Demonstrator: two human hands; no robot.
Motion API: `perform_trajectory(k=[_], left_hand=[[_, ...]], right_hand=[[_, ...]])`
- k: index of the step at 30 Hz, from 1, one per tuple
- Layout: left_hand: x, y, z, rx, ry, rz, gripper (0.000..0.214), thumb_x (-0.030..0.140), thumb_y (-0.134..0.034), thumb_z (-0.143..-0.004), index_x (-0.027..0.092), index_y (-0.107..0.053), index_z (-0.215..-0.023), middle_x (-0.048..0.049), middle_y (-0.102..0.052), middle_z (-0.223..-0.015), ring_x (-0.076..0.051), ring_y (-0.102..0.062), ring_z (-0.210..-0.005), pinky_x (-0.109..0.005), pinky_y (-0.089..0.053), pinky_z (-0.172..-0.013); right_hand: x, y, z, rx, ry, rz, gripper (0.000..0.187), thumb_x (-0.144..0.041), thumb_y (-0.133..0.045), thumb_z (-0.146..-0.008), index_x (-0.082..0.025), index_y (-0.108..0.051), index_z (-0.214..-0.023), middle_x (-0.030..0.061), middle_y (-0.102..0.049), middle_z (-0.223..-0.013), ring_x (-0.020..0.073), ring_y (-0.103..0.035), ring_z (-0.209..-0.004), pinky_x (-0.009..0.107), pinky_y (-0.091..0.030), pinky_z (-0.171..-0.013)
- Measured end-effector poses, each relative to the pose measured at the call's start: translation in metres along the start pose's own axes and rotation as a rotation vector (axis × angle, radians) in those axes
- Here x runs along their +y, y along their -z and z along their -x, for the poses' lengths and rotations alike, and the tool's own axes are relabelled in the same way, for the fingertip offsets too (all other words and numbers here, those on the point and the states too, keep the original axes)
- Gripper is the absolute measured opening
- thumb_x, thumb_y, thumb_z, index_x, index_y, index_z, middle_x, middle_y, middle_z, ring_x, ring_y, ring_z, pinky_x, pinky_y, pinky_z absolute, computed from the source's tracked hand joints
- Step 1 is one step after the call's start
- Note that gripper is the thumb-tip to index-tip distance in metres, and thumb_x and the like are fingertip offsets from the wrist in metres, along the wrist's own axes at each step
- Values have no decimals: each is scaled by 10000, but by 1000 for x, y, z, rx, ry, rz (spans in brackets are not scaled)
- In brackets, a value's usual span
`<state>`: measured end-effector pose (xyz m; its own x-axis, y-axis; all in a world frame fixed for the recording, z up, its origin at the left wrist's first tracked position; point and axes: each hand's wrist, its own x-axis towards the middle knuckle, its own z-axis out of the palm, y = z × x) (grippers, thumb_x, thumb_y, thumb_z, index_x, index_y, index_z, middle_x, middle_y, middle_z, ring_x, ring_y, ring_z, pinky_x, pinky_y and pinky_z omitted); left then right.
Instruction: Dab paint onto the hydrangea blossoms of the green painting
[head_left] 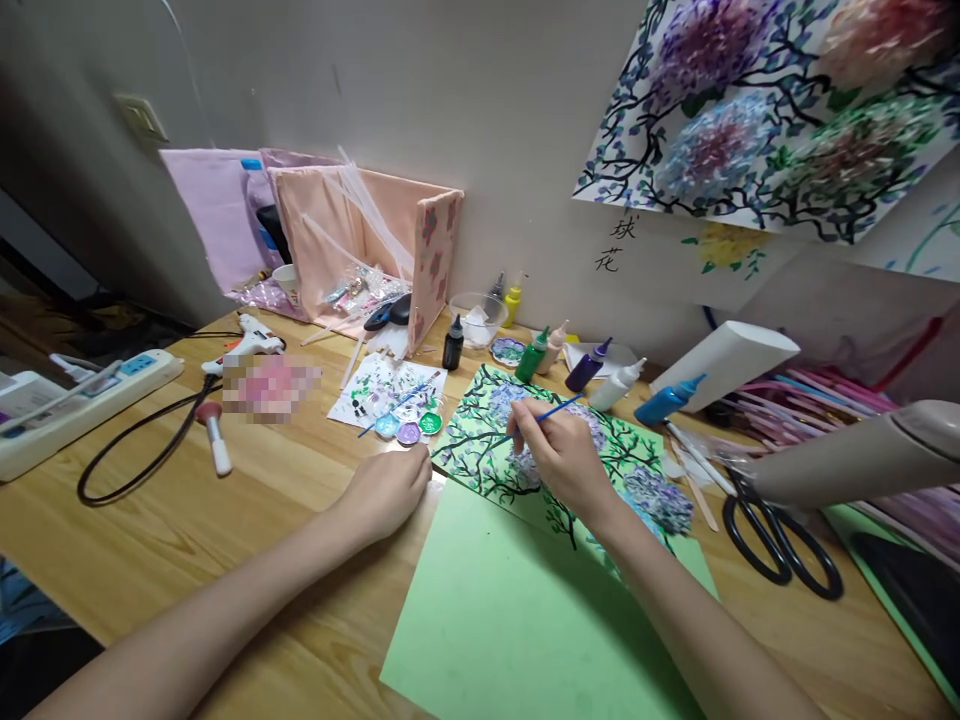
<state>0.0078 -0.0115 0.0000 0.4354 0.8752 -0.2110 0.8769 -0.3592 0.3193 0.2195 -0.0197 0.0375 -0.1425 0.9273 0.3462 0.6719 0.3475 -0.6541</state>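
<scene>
My right hand (564, 455) is closed around a thin blue paintbrush (559, 408), its tip pointing down and left over the painted sheet (480, 440). That sheet is green, with black branches, small leaves and fluffy purple and blue blossoms; my right hand and forearm cover part of it. My left hand (390, 490) rests on the table at the sheet's left edge, fingers curled in, with nothing showing in them. Just beyond it are small paint cups (409, 433) in light blue, purple and green. A second paintbrush (405, 400) lies across a paint-spotted white paper (367, 385).
Several paint bottles (532, 355) stand behind the sheet. Black-handled scissors (780, 540) and a grey cylindrical object (862, 460) are at right. A glue gun (247, 345), its cable and a power strip (90, 410) lie left. A pink fabric box (435, 265) stands against the wall.
</scene>
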Motion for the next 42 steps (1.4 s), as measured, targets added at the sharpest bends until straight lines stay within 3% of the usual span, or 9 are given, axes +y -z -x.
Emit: perform_trajectory(k=[20,42], left_hand=[[-1,0,-3,-29,21,15,292,331,-217,-910,214,-465,-810,-41,-618,-823,-187,-570,-732,-257,-317,-573],[-1,0,-3,-38,29,12,309,343,-203,-912,219,-474,-828,-38,-622,-820,-190,-573,-736,-262,-318,-578]], right_hand=[[14,-6,-1,-84,-41,37,416,-366,-297,-933,-193,-472,-599,-23,-529,-491,114,-518,-512,233,-364,-608],[12,-4,-2,-116,-46,55,404,-353,-304,-932,-193,-472,-602,-22,-530,-506,113,-516,-528,228,-353,-601]])
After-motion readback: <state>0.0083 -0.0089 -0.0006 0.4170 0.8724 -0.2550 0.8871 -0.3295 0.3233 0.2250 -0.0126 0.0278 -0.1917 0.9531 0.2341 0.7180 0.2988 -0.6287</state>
